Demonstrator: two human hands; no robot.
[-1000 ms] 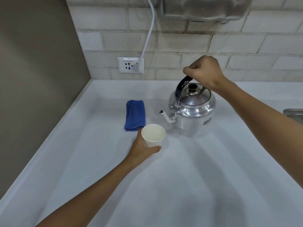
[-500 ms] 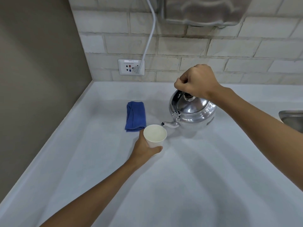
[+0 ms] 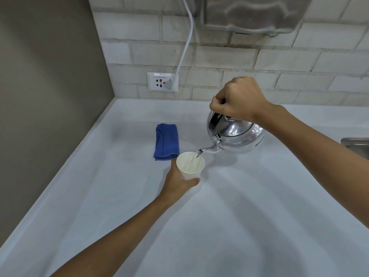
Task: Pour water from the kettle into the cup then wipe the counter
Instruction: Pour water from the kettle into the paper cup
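Observation:
A shiny metal kettle with a black handle hangs tilted above the white counter, its spout pointing down and left. My right hand is shut on its handle from above. A thin stream of water runs from the spout into a white paper cup just below it. My left hand grips the cup from the near left side and holds it upright. A folded blue cloth lies flat on the counter just behind the cup.
A brown wall bounds the counter on the left and a brick wall at the back. A wall socket has a white cable plugged in. A metal sink edge shows at the far right.
My right hand has lifted and tipped the kettle further toward the cup, bringing the spout over the rim. Water now flows into the cup. The left hand has stayed on the cup.

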